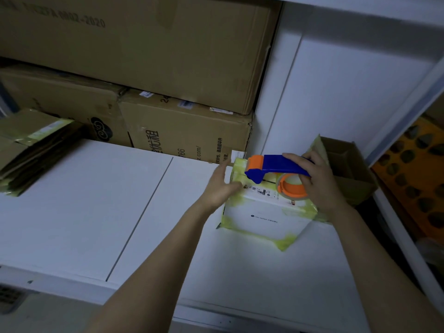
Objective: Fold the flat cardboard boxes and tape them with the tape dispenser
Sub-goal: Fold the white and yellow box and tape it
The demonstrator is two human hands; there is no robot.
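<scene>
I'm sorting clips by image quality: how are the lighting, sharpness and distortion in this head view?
Head view: dim overall, with a yellow-green colour fringe around the white box; the left hand is slightly motion-blurred; the tape dispenser in the right hand is fairly sharp; straight shelf edges bow from the wide-angle lens.

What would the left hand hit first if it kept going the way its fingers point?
Probably the printed brown carton at the back of the table. The left hand points up and away beside the small box; depth is unclear.
</scene>
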